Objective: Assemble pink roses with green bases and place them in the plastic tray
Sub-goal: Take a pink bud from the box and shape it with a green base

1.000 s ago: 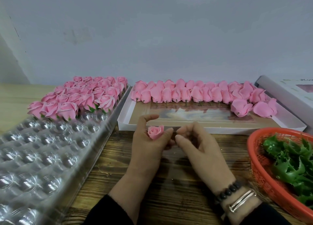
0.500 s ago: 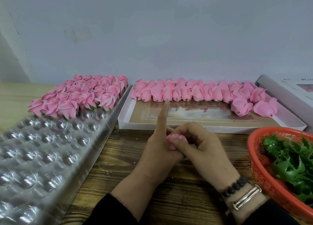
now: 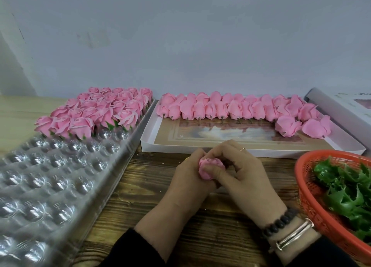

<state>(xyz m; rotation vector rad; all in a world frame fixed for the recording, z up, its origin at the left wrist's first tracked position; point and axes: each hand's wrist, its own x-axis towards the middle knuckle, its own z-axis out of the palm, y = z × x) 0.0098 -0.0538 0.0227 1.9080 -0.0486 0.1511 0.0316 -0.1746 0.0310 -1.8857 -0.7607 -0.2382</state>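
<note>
Pink rose (image 3: 208,169) between both hands.

Soft, even light fills the scene, moderately bright, with no hard shadows; only faint shade sits under the two hands on the dark wood-grain tabletop (image 3: 200,226). The clear plastic blister tray with round cups (image 3: 50,186) catches many small white glints, and its near end smears into blur. Wide-angle distortion bows the tray's edge and the pale grey wall (image 3: 180,35) toward the corners. Detail is slightly soft throughout, like compressed video.
</note>
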